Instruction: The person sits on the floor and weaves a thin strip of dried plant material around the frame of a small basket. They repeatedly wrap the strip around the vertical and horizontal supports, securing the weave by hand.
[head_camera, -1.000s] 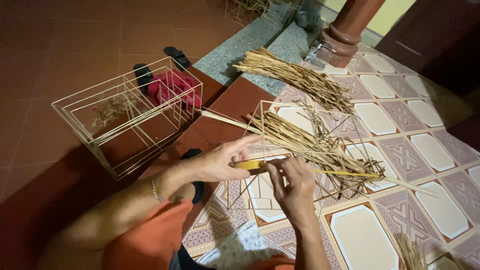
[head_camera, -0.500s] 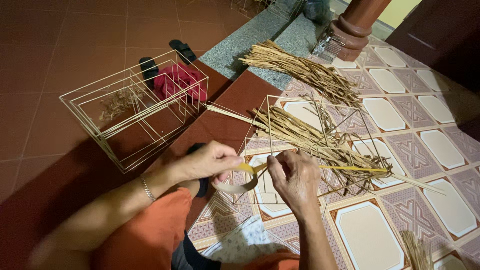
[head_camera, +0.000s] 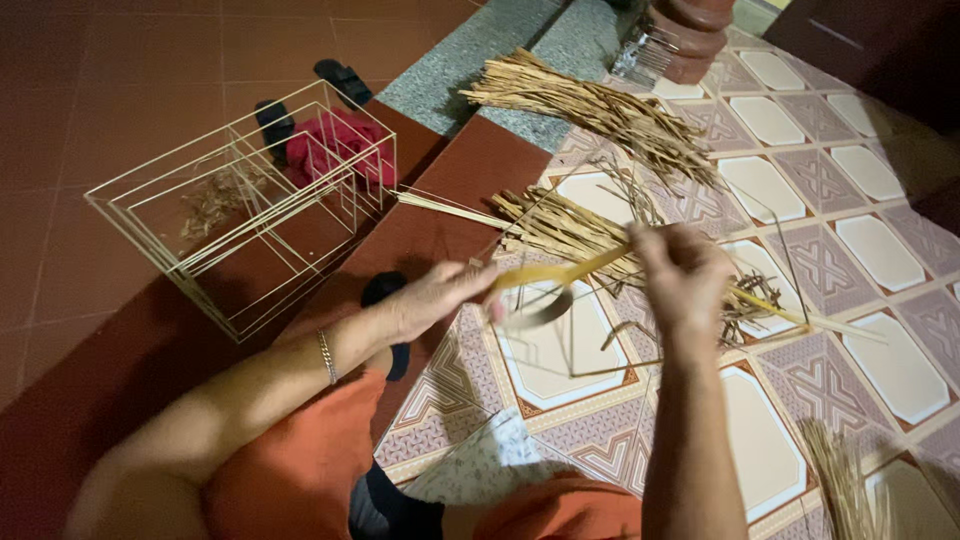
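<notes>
Yellow flat strip (head_camera: 560, 272) stretched between both hands above patterned floor tiles (head_camera: 880, 260). Left hand (head_camera: 432, 298) pinching one end; right hand (head_camera: 685, 275) closed on the other. Dried straw bundle (head_camera: 560, 228) behind; wire frame boxes (head_camera: 240, 210) left.

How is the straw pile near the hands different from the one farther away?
The near straw pile lies inside a thin wire frame, right by the right hand; the far straw pile lies loose, with no frame. The near one is partly hidden by hands; the far one shows fully. Both are dry, tan strands on tiles.
</notes>
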